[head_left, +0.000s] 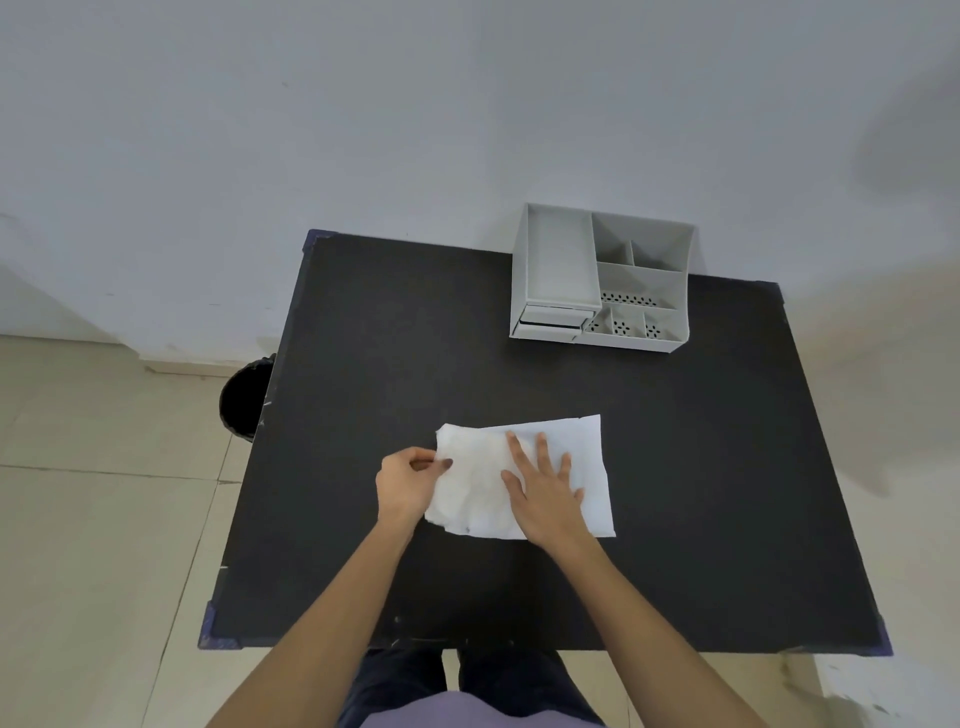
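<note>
The crumpled white paper (478, 491) lies on the black surface (363, 338), well apart from the grey organizer (561, 260), on the person's side of it. The left grip (406, 482) is clamped on the paper's edge. The right grip (545, 493) presses flat on the paper, fingers apart.

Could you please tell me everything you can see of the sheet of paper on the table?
The sheet of paper is white, thin and roughly rectangular. Its left part looks wrinkled and its right part smoother. It lies nearly flat on the black table, near the front middle. The left hand pinches its left edge. The right hand rests flat on it with fingers spread.
</note>
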